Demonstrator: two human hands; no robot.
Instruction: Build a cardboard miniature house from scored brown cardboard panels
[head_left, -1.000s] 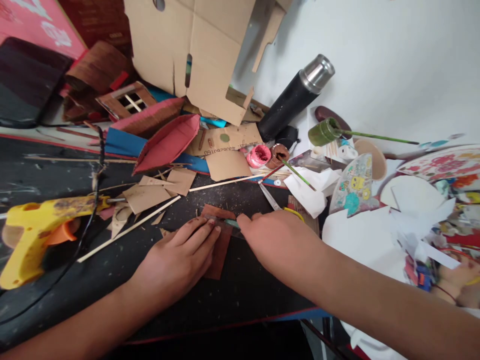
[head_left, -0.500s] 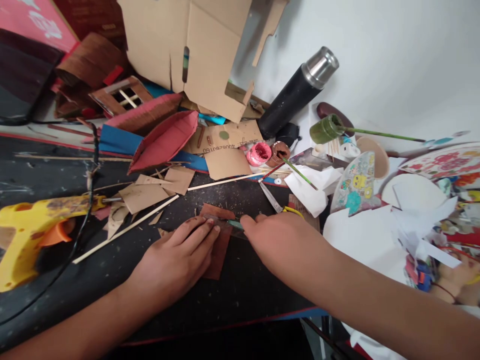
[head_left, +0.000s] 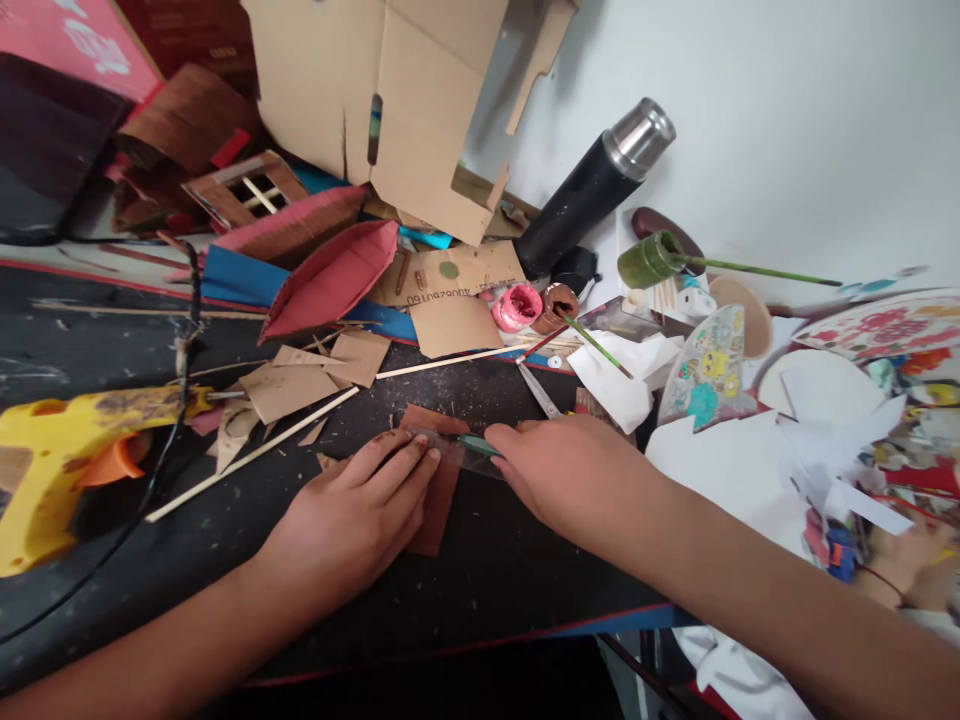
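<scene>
A piece of brown-painted cardboard lies on the black tabletop in front of me. My left hand rests flat on it, fingers stretched out, pressing down a clear plastic strip that looks like a ruler. In my right hand is a slim green cutter knife, gripped between thumb and fingers. Its tip points left, at the cardboard along the clear strip's far edge; I cannot tell how deep the blade sits. Just beyond my right hand lie scissors, their handles hidden.
A yellow hot glue gun with its cord lies left. Wooden sticks and cardboard scraps lie beyond my hands. Open paint jars, a black flask and pink cardboard boats stand behind. White paper covers the right.
My right hand and the cutter knife have shifted slightly to the right, showing more of the knife. My left hand stays in place on the clear strip.
</scene>
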